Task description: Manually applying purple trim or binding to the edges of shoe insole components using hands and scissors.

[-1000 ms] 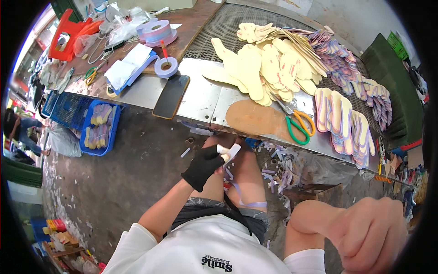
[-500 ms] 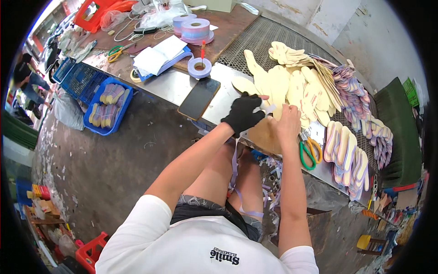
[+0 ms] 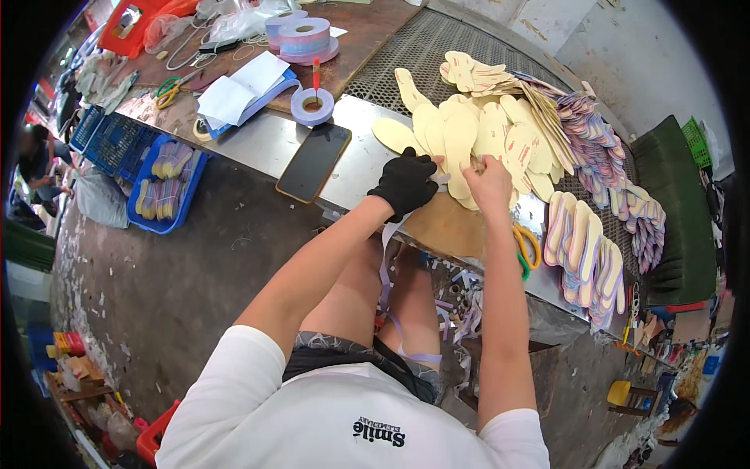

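My left hand point(image 3: 406, 181), in a black glove, and my bare right hand point(image 3: 489, 177) meet over a pale yellow shoe insole point(image 3: 455, 148) at the near edge of a metal worktable point(image 3: 266, 144). Both pinch that insole, which lies on top of a spread of several similar insoles point(image 3: 500, 133). A thin pale lilac strip point(image 3: 387, 262) hangs from under the gloved hand down between my knees. A brown board point(image 3: 447, 225) lies under my wrists.
A black phone point(image 3: 314, 161) lies left of my hands, with lilac tape rolls point(image 3: 312, 105) beyond it. Scissors with yellow and green handles point(image 3: 526, 248) sit by my right forearm. Stacks of lilac-edged insoles point(image 3: 582, 250) fill the right side. Blue crates point(image 3: 166, 187) stand on the floor.
My hands rose from below the table edge onto the tabletop and closed on an insole. The view swung left and down, bringing the phone and tape rolls nearer the centre.
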{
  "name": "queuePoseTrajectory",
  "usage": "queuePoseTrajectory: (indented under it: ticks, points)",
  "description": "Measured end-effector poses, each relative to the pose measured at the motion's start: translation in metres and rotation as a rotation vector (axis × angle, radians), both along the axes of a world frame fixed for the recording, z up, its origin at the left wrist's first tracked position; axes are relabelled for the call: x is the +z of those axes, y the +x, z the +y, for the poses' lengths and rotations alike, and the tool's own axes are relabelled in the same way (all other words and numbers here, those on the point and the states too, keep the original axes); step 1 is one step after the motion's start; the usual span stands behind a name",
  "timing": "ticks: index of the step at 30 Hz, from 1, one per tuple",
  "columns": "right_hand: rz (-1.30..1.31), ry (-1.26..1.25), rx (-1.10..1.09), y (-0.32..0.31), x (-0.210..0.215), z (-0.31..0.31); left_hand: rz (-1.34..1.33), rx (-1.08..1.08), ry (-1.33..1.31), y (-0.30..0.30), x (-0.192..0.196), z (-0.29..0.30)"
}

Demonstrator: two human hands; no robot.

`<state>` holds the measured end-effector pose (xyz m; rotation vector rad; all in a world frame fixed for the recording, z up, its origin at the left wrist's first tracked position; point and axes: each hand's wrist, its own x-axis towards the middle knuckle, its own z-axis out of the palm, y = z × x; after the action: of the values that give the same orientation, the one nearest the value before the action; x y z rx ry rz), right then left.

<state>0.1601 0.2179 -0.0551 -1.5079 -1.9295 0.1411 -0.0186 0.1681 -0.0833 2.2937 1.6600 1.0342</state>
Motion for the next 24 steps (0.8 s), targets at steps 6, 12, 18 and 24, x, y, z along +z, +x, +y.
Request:
queuePoseTrajectory:
  ticks: [6,12,18,24]
  points:
    - [0.544,-0.214,0.118,-0.029,0.007,0.014,0.147,0.05,-0.134,0.017,0.011,-0.002]
    - [1.134,-0.035,0.348,0.013,0.089,-0.053,0.071,0.002,-0.147,0.003,0.009,0.0]
    - [1.079,-0.375,0.3,0.053,0.041,-0.1,-1.36,-0.427,-0.748,0.01,0.054,-0.097]
    - [1.095,-0.268,0.299,0.026,0.031,-0.143,-1.226,-0.046,-0.475,0.027,0.048,-0.131]
